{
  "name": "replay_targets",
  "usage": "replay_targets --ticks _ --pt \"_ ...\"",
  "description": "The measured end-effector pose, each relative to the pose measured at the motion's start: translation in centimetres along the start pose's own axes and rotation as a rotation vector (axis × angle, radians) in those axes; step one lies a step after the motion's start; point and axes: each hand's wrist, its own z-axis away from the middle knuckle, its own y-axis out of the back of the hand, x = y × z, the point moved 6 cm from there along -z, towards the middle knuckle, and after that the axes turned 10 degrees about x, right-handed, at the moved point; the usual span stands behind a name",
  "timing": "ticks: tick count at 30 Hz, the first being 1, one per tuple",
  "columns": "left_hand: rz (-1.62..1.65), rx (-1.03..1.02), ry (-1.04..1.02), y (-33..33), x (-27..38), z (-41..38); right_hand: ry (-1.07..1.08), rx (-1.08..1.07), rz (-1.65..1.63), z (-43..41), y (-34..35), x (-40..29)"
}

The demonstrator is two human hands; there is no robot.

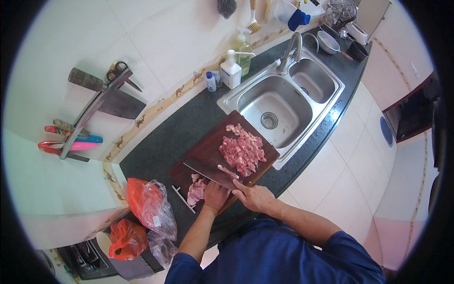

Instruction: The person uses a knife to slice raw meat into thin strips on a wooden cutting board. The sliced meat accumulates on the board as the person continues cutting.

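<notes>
My right hand (256,197) grips a cleaver (207,174), its wide dark blade lying across a wooden cutting board (198,156). A thin strip of raw meat (227,171) rests on or against the blade's far side. My left hand (216,196) holds down a larger piece of raw meat (197,191) on the near side of the blade, fingertips close to the steel. Beyond the blade lies a heap of cut raw meat (243,151). The cleaver's handle is hidden in my right hand.
The board's far end meets a double steel sink (276,106) with a faucet (292,49). Pump bottles (231,72) stand by the wall. A knife rack (95,106) hangs at left. Plastic bags (152,206) and a white bar (183,199) lie left of the board.
</notes>
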Motion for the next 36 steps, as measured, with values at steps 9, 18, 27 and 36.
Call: replay_targets --ticks 9,18,27,36 --pt "0.006 -0.009 0.018 -0.4 -0.2 -0.1 -0.16 -0.119 0.0 5.4 0.6 4.0" --pt "-0.017 0.002 0.012 -0.1 0.0 -0.3 -0.193 -0.147 -0.009 4.9 1.4 2.8" --pt "-0.026 0.008 -0.013 0.3 0.1 -0.6 -0.13 -0.083 -0.01 5.9 0.3 4.0" --pt "0.006 -0.004 0.005 0.4 0.5 -0.9 -0.033 0.101 -0.084 -1.8 -1.9 0.5"
